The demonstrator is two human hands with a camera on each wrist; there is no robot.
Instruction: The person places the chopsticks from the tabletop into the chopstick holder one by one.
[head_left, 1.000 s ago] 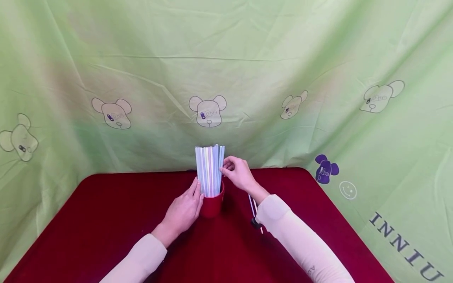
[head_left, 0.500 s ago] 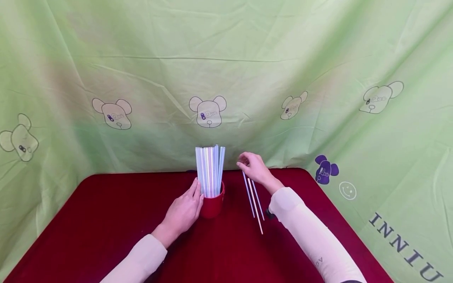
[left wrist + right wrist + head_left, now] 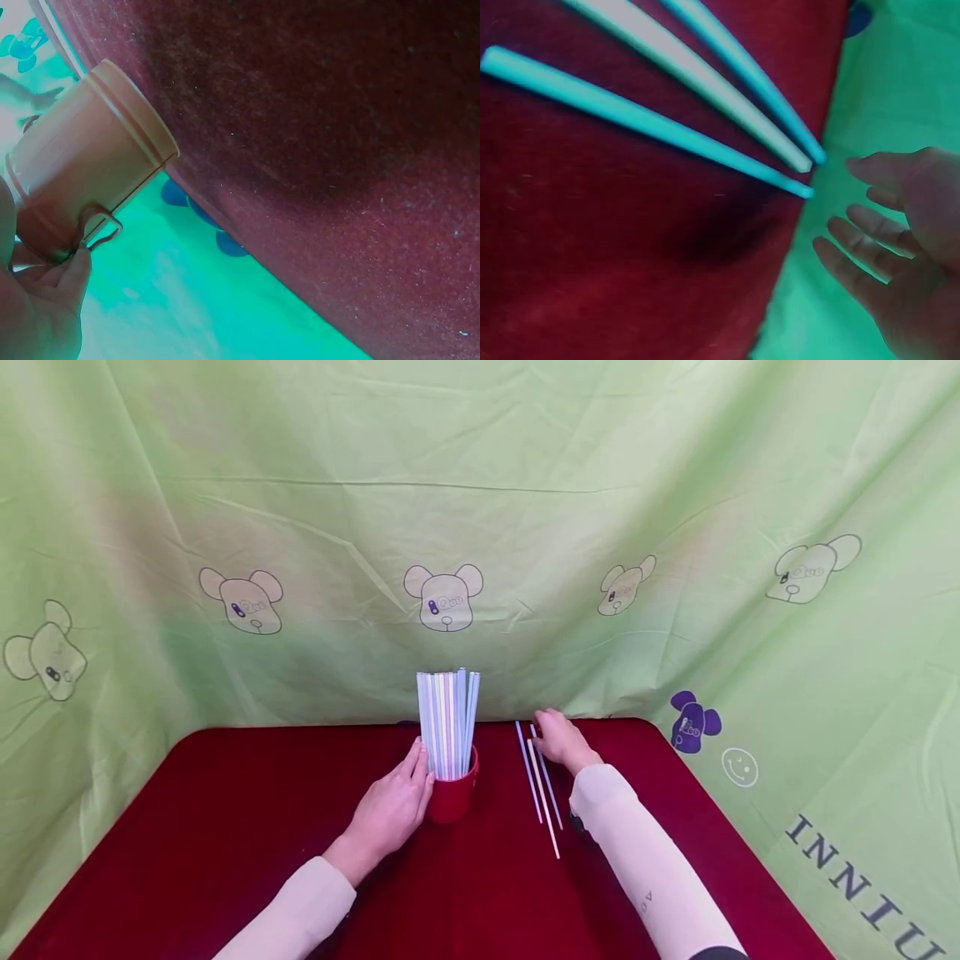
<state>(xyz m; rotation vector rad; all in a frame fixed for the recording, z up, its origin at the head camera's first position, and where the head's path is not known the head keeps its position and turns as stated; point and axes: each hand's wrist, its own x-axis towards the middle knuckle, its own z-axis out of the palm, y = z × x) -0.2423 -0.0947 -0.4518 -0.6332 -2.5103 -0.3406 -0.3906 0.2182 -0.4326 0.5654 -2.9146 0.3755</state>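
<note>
A small red bucket [image 3: 448, 800] stands upright on the table, packed with long pale straws [image 3: 447, 727] in blue, white and lilac. My left hand [image 3: 390, 806] holds it at its left side. In the left wrist view, the fingertips grip the bucket [image 3: 82, 157] by its rim end, close to a small wire handle [image 3: 103, 225]. Three loose straws lie right of the bucket: a blue straw [image 3: 528, 772], a white straw [image 3: 545, 806] and another blue straw [image 3: 551, 793]. Over their far ends is my right hand [image 3: 562, 739]; its fingers [image 3: 851, 274] are spread and hold nothing in the right wrist view.
A dark red cloth [image 3: 225, 827] covers the table, whose far edge runs just beyond the straws. Behind and on both sides hangs a green curtain [image 3: 337, 460] with printed bear heads. A dark wrist strap piece [image 3: 576, 822] shows under the right sleeve.
My right hand has moved right from the straws in the bucket, then down over the loose ones. The three straws on the table have come into fuller view. The left hand keeps its place.
</note>
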